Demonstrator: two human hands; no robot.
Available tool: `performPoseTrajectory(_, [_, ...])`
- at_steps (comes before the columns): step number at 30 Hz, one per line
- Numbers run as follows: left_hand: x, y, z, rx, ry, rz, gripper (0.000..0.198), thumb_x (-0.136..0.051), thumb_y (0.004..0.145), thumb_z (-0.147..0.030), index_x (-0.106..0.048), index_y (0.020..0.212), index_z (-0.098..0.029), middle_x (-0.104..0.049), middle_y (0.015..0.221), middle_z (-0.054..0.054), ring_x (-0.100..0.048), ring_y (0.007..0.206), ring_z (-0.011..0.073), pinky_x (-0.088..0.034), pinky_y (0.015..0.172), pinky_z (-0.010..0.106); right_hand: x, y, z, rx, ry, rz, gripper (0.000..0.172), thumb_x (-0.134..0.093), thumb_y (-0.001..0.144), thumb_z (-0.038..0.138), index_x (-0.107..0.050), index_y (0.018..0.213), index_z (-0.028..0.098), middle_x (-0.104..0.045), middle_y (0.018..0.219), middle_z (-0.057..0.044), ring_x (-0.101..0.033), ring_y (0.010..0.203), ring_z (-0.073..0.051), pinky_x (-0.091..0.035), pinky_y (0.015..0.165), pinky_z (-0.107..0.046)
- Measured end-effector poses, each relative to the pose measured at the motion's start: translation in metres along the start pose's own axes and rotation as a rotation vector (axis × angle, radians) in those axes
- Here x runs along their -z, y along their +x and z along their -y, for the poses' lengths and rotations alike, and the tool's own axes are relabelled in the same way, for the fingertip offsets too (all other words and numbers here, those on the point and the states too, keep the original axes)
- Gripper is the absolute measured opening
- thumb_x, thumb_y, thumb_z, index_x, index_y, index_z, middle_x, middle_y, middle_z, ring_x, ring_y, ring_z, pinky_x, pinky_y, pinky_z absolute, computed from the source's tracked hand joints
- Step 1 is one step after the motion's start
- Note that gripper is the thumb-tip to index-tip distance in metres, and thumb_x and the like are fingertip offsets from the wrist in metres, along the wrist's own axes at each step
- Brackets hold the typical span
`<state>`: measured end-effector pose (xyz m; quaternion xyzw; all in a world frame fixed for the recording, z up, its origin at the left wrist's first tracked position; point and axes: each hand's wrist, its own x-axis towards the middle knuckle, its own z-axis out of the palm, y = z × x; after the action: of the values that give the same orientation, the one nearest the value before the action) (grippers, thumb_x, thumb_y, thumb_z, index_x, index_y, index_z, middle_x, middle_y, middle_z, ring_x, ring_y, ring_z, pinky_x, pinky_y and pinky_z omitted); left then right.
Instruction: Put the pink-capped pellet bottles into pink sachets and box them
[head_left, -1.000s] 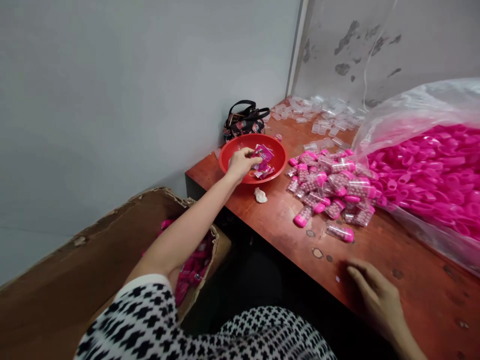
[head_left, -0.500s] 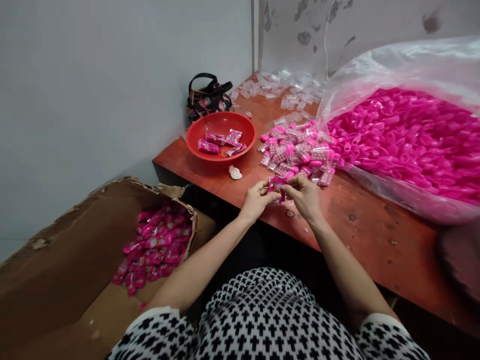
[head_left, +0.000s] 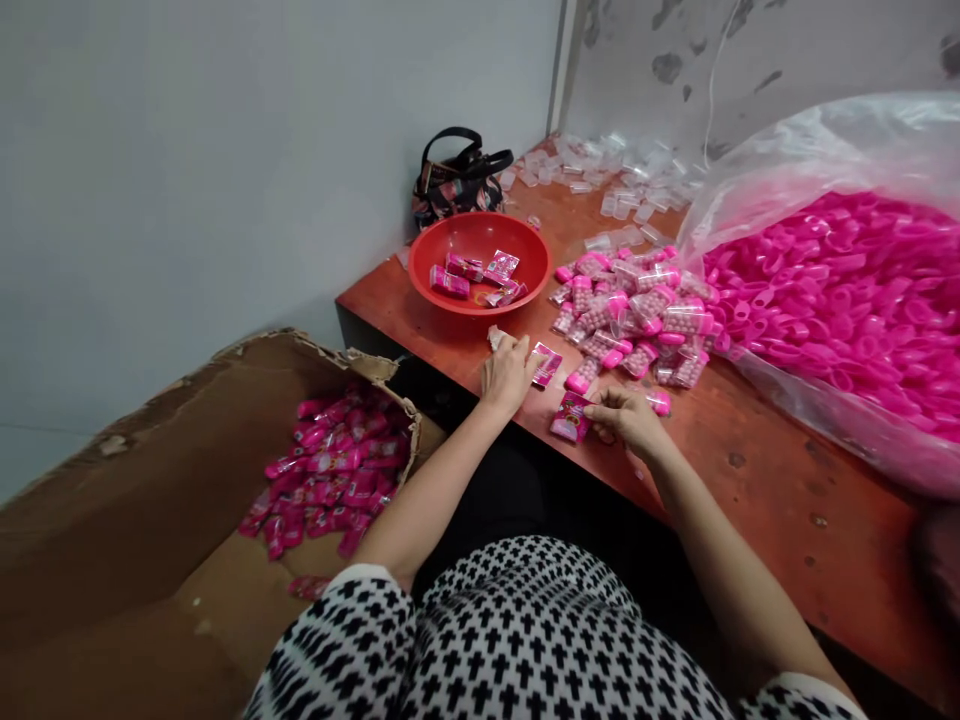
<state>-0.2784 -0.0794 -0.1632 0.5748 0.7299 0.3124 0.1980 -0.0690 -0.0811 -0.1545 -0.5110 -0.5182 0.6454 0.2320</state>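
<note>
My right hand [head_left: 630, 418] pinches a flat pink printed packet [head_left: 570, 418] by its right edge, over the front edge of the table. To its left my left hand [head_left: 507, 374] is closed, its fingers bent down by a small white lump [head_left: 494, 338]. A second flat pink packet [head_left: 548, 366] sits at that hand's thumb, which overlaps its edge. The curled fingers hide part of the lump. Just beyond my right hand lies a heap of clear bottles with pink caps [head_left: 637, 310], filled with small pink beads.
A red bowl [head_left: 420, 285] holds several pink packets. Behind it stands a dark handbag [head_left: 457, 190]. Clear plastic containers [head_left: 622, 165] lie at the back. An open plastic bag of pink caps [head_left: 840, 300] fills the right. Below left, a torn cardboard box [head_left: 150, 450] holds pink packs.
My hands have moved apart. The left has gone to the white lump; the right has drawn a pink packet away toward me. Two separate packets now show. The view has shifted left.
</note>
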Motion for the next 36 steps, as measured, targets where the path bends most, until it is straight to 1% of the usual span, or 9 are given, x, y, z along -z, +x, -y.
performPoseTrajectory(2, [0.008,0.005,0.005,-0.039,0.253,-0.096,0.039,-0.048,0.087,-0.039,-0.056,0.122,-0.023,-0.056,0.115,0.012,-0.054,0.106,0.0266,-0.043,0.086,0.036,-0.007,0.006,-0.002,-0.017,-0.082,-0.024,0.03,-0.072,0.061,0.038,-0.051,0.069,0.018,-0.05,0.043,0.007,-0.04,0.033,-0.006,-0.027,0.032,-0.017])
performPoseTrajectory(5, [0.011,0.014,0.02,0.016,0.417,-0.104,0.045,-0.044,0.089,-0.039,-0.049,0.13,-0.021,-0.052,0.124,0.015,-0.047,0.112,0.0302,-0.038,0.091,0.041,-0.016,0.014,-0.002,-0.005,-0.17,-0.085,0.027,-0.071,0.061,0.036,-0.052,0.066,0.018,-0.052,0.045,0.006,-0.042,0.036,-0.006,-0.027,0.032,-0.016])
performPoseTrajectory(9, [0.002,0.027,0.04,0.007,0.396,-0.063,0.04,-0.039,0.09,-0.036,-0.055,0.125,-0.024,-0.053,0.128,0.011,-0.046,0.113,0.027,-0.034,0.095,0.04,-0.022,0.021,0.0,0.031,-0.231,-0.118,0.026,-0.072,0.06,0.034,-0.053,0.063,0.017,-0.053,0.046,0.005,-0.047,0.038,-0.007,-0.033,0.035,-0.017])
performPoseTrajectory(14, [-0.001,0.035,0.045,0.013,0.274,-0.117,0.033,-0.044,0.089,-0.037,-0.067,0.107,-0.021,-0.059,0.123,0.008,-0.051,0.11,0.023,-0.036,0.097,0.033,-0.015,0.019,0.002,-0.001,-0.343,-0.075,0.018,-0.069,0.064,0.028,-0.055,0.064,0.016,-0.053,0.045,0.005,-0.045,0.035,-0.006,-0.029,0.031,-0.015])
performPoseTrajectory(18, [0.001,0.002,0.028,-0.029,0.174,-0.216,0.042,-0.051,0.086,-0.037,-0.056,0.123,-0.019,-0.05,0.134,0.01,-0.042,0.125,0.0243,-0.033,0.104,0.036,-0.009,0.016,0.0,-0.003,-0.374,-0.083,0.021,-0.071,0.065,0.028,-0.053,0.065,0.017,-0.053,0.044,0.004,-0.046,0.034,-0.007,-0.028,0.029,-0.015])
performPoseTrajectory(22, [-0.016,-0.059,0.009,-0.342,0.053,0.029,0.04,-0.046,0.089,-0.037,-0.055,0.125,-0.021,-0.057,0.127,0.009,-0.046,0.124,0.0211,-0.033,0.107,0.037,-0.009,0.016,0.001,0.034,-0.38,-0.05,0.027,-0.073,0.065,0.035,-0.053,0.066,0.017,-0.053,0.045,0.004,-0.048,0.036,-0.008,-0.031,0.031,-0.016])
performPoseTrajectory(25, [-0.035,-0.086,0.006,-0.37,0.084,0.095,0.034,-0.051,0.087,-0.035,-0.061,0.117,-0.022,-0.055,0.131,0.009,-0.041,0.129,0.0237,-0.027,0.111,0.044,-0.009,0.017,0.001,0.063,-0.38,-0.05,0.03,-0.074,0.064,0.039,-0.054,0.069,0.016,-0.054,0.047,0.004,-0.049,0.037,-0.008,-0.031,0.032,-0.016])
performPoseTrajectory(30, [-0.052,-0.088,0.012,-0.277,0.045,-0.007,0.023,-0.054,0.086,-0.03,-0.068,0.102,-0.024,-0.06,0.126,0.006,-0.045,0.127,0.0219,-0.026,0.111,0.048,-0.003,0.007,-0.011,0.181,-0.299,-0.098,0.032,-0.07,0.068,0.044,-0.059,0.078,0.016,-0.058,0.054,0.002,-0.053,0.043,-0.01,-0.04,0.04,-0.02])
performPoseTrajectory(36, [-0.051,-0.091,0.005,-0.309,-0.097,-0.102,0.027,-0.05,0.088,-0.032,-0.066,0.109,-0.024,-0.057,0.13,0.007,-0.046,0.126,0.0199,-0.033,0.108,0.044,-0.013,-0.014,-0.024,0.233,0.032,-0.182,0.037,-0.065,0.071,0.046,-0.058,0.096,0.019,-0.064,0.075,0.0,-0.06,0.063,-0.011,-0.048,0.056,-0.023])
